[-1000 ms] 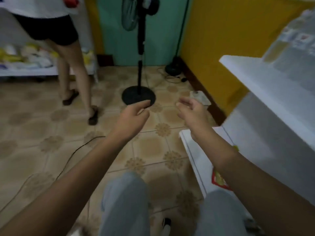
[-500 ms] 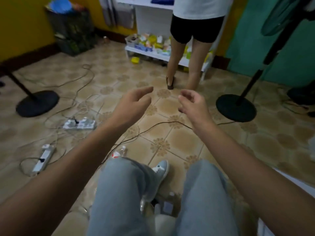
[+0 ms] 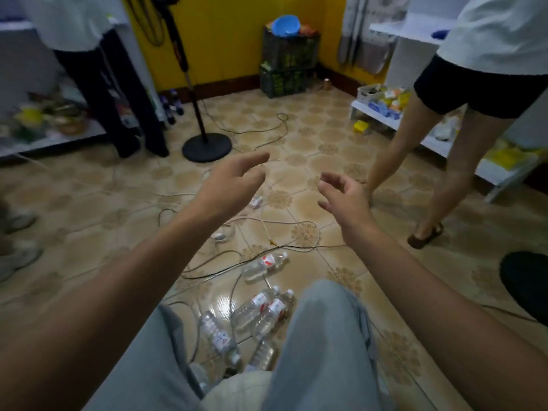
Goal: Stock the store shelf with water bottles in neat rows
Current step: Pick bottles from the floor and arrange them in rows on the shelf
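Several clear water bottles with red-and-white labels lie on the tiled floor between my knees: one bottle point(image 3: 264, 266) farther out, a pair point(image 3: 264, 310) side by side, another bottle point(image 3: 218, 337) to their left. My left hand point(image 3: 229, 185) and my right hand point(image 3: 345, 197) are stretched out in the air above the floor, well above the bottles. Both hold nothing, fingers loosely spread and slightly curled. The shelf I stock is out of view.
Cables point(image 3: 278, 241) trail over the floor near the bottles. A fan stand base point(image 3: 207, 147) is ahead. One person's legs point(image 3: 439, 173) stand at the right by a low white shelf point(image 3: 486, 170), another person point(image 3: 118, 114) at the left. Black crates point(image 3: 289, 66) with a blue bowl fill the corner.
My view has swung left, away from the white shelf, toward the room's far corner; the floor bottles have come into sight. Both hands stayed out in front, empty.
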The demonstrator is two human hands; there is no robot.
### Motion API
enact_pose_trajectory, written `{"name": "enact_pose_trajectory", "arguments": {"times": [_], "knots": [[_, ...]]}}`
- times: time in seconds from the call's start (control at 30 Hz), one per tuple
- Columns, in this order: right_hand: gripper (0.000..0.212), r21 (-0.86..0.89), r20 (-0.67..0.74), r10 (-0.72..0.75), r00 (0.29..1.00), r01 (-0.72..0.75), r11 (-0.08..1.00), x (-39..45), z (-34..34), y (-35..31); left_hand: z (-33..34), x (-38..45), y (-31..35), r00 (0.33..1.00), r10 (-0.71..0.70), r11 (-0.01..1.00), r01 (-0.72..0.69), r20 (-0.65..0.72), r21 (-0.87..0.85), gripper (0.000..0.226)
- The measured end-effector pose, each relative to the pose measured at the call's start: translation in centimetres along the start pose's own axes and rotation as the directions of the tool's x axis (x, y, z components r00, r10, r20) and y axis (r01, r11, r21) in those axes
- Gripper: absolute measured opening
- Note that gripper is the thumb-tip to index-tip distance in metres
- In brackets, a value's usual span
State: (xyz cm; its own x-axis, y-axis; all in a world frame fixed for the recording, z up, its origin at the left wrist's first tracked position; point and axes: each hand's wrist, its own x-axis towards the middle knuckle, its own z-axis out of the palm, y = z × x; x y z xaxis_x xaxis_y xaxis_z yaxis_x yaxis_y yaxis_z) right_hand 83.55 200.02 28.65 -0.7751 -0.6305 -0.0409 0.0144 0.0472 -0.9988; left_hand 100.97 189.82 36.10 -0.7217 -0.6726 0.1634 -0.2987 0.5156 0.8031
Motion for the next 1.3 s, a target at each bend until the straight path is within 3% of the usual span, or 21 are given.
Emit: {"name": "enact_pose_trajectory", "arguments": {"times": [0.3, 0.4, 0.57, 0.87, 1.03, 1.17, 1.23, 1.3], "knots": [[0.019, -0.084, 0.347, -0.012, 0.938, 0.044, 0.996, -1.1, 9.7, 1.0, -4.2, -5.1, -4.9, 0.927, -0.238, 0.968, 0.252, -0.289, 0.009, 0.041], [0.028, -0.135, 0.405, 0.017, 0.914, 0.041, 0.99, -1.1, 11.8, 3.0, -3.5, -5.8, -7.2, 0.901, -0.308, 0.95, 0.309, -0.304, -0.047, 0.041], [0.024, -0.18, 0.448, 0.089, 0.889, -0.008, 0.984, -0.3, 14.2, 7.0, -1.9, -5.0, -12.5, 0.869, -0.427, 0.904, 0.405, -0.251, -0.136, 0.043], [0.017, -0.283, 0.327, 0.272, 0.905, -0.18, 0.942, 0.8, 15.9, 16.7, 3.7, -2.5, -23.5, 0.844, -0.535, 0.837, 0.524, -0.035, -0.155, 0.045], [0.017, -0.359, 0.133, 0.398, 0.908, -0.33, 0.873, 1.9, 14.5, 24.2, 10.2, -1.9, -29.6, 0.806, -0.574, 0.796, 0.591, 0.146, -0.129, 0.042], [0.014, -0.441, -0.068, 0.501, 0.863, -0.477, 0.76, 2.1, 12.7, 32.9, 16.7, -1.8, -34.7, 0.781, -0.575, 0.777, 0.615, 0.246, -0.134, 0.046], [0.016, -0.439, -0.116, 0.568, 0.815, -0.555, 0.707, 2.0, 12.1, 37.7, 20.4, -2.0, -37.6, 0.777, -0.55, 0.786, 0.606, 0.306, -0.126, 0.031], [0.017, -0.408, -0.147, 0.628, 0.764, -0.625, 0.665, 1.7, 11.9, 42.3, 23.9, -2.8, -41.1, 0.76, -0.549, 0.787, 0.61, 0.348, -0.091, 0.032]]}}
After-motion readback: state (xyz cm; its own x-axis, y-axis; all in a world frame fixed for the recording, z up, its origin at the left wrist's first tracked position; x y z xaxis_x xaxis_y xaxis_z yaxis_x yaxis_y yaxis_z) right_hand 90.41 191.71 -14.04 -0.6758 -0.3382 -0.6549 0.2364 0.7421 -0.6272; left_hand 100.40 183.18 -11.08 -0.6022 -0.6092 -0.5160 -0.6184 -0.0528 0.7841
